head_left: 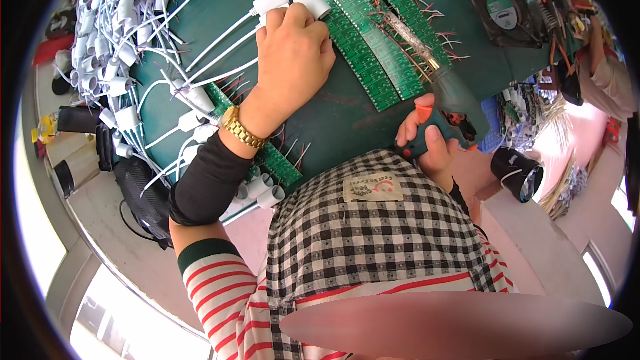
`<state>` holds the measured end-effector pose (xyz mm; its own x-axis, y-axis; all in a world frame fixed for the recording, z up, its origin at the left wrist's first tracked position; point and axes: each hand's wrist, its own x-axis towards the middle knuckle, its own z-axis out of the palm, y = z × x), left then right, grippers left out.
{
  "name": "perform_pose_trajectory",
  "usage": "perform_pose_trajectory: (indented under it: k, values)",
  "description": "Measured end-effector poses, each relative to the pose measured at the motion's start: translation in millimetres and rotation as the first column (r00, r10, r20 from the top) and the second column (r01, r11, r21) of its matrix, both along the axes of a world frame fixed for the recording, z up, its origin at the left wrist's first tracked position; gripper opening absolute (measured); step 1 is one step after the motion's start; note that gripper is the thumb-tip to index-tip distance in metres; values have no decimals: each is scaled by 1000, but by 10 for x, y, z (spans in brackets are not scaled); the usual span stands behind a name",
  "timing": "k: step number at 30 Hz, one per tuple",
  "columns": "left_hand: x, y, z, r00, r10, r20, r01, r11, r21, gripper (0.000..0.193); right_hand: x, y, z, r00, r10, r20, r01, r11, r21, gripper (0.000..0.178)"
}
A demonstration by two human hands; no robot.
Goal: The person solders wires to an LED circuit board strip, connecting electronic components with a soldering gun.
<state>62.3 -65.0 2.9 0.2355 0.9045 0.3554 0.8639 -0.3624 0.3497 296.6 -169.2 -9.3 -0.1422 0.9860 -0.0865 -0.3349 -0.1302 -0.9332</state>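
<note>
My left hand (293, 53), fingers curled and closed, grips a white lamp socket (312, 3) at its wired cable. Another white socket (270, 1) lies against the fingers, and the fingertips are partly hidden. Beside that hand lie green circuit boards (353, 47) in long panels, with thin red and white wires sticking out along their edges. My right hand (433, 143) is wrapped around a dark green soldering gun (460, 97) with an orange trigger. Its metal barrel (407, 37) points up and left over the boards.
A heap of white sockets with cables (113, 40) covers the far left of the green table (340, 130). Another board strip (280, 163) lies under my left wrist. A black fan (507, 13) stands at far right. A black bucket (517, 173) and another person's arm (597, 53) are on the right.
</note>
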Motion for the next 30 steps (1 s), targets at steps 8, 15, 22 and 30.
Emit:
perform_pose_trajectory:
  k: [8, 15, 22, 30]
  values:
    - [-548, 256, 241, 994, -100, -52, 108, 973, 203, 27, 44, 32, -77, 999, 18, -30, -17, 999, 30, 46]
    - [-1236, 1180, -5, 993, 14, -116, -6, 998, 66, 28, 27, 20, -103, 998, 25, -63, -22, 999, 47, 45]
    - [-1235, 920, 314, 994, -93, -56, 105, 949, 297, 24, 36, -5, -112, 995, 48, -88, -44, 998, 54, 44]
    - [-378, -97, 1117, 955, -248, 164, 196, 939, 282, 19, 52, 12, -125, 997, 40, -58, -39, 999, 23, 49]
